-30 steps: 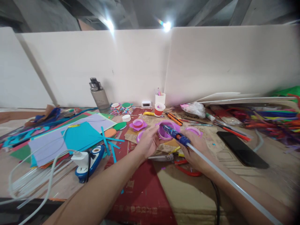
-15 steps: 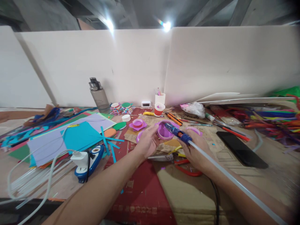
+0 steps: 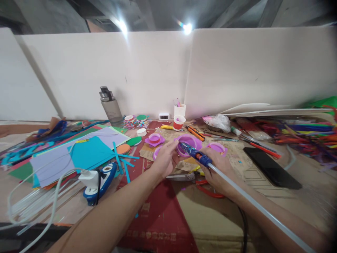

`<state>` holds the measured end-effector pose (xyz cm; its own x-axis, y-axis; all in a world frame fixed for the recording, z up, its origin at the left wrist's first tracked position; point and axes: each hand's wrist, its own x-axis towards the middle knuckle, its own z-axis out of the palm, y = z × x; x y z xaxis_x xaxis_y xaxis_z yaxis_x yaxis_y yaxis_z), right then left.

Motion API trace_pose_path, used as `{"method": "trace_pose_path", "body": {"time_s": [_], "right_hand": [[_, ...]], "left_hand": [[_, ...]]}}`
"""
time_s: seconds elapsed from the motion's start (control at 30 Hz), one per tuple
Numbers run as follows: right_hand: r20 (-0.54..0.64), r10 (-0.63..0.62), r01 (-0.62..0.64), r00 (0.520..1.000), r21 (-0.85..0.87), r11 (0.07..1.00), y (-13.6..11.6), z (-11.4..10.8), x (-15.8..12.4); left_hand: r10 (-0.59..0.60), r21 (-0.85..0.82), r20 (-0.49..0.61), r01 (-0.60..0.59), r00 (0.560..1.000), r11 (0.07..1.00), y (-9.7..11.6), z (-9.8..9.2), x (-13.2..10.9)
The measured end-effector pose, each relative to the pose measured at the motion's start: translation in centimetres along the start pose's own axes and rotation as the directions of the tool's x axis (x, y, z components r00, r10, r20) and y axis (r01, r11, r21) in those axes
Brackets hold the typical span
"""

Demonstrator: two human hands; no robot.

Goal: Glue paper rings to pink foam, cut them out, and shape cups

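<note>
My right hand point(image 3: 219, 167) is wrapped around a blue hot glue gun point(image 3: 198, 156) with a long clear glue stick point(image 3: 244, 196) coming out of its back end. The gun's nozzle points inside a purple paper ring point(image 3: 195, 140). My left hand point(image 3: 166, 159) pinches that ring at its left edge and holds it tilted above the table. Scissors with red handles point(image 3: 209, 189) lie beneath my hands. Smaller purple ring pieces lie close by: one with a red band point(image 3: 154, 138) at the back left, another point(image 3: 216, 147) behind my right hand.
A blue power strip with a white plug point(image 3: 92, 181) and coloured paper sheets point(image 3: 91, 154) lie at left. A black phone point(image 3: 271, 168) is at right. Behind stand a water bottle point(image 3: 110, 107), a red paper cup point(image 3: 179, 123) and a small white clock point(image 3: 164, 116).
The glue gun's tip has shifted slightly left and down along the inside of the purple ring, with my right hand following. My left hand stays at the ring's edge.
</note>
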<state>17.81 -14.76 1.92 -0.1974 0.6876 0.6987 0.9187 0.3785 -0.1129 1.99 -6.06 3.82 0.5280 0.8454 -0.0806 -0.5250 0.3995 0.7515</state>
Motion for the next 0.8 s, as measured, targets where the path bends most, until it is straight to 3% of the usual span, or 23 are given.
{"method": "trace_pose_path", "body": {"time_s": [0.33, 0.8], "right_hand": [[-0.008, 0.152, -0.152, 0.988, -0.018, 0.988, 0.9, -0.2, 0.2], [0.016, 0.079, -0.079, 0.997, 0.008, 0.997, 0.5, -0.3, 0.1]], "left_hand": [[0.066, -0.001, -0.023, -0.066, 0.998, 0.998, -0.4, 0.0, 0.2], [0.037, 0.003, 0.025, -0.037, 0.999, 0.999, -0.2, 0.1, 0.0]]}}
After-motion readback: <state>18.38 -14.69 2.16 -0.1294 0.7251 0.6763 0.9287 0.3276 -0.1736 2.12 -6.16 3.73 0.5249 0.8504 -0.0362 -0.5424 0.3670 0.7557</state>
